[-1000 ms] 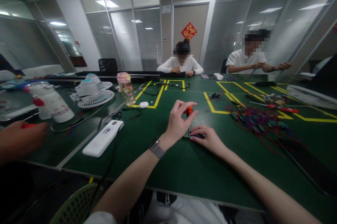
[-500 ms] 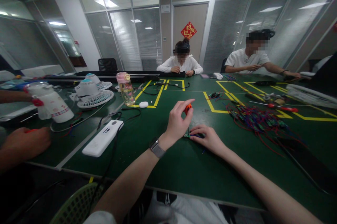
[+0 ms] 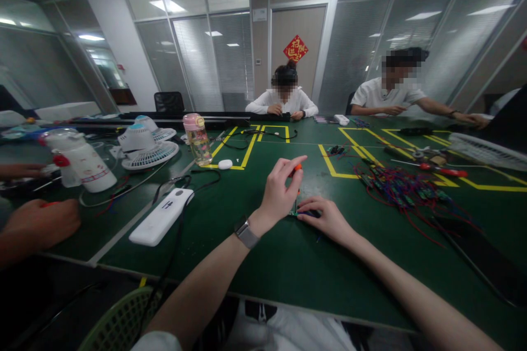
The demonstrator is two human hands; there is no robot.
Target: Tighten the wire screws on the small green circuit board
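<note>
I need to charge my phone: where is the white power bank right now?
The flat white power bank lies on the green table, left of the person's left hand, near a white desk fan.

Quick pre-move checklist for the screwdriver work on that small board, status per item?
1. Left hand gripping orange-handled screwdriver: ok.
2. Screwdriver upright over small board: ok.
3. Right hand pressing the board flat on green table: ok.
4. Tip seated in a screw: cannot tell, hidden by the fingers.
5. Pile of red and blue wires apart from the board: ok.
6. Co-worker's hand apart from the work: ok.
</note>
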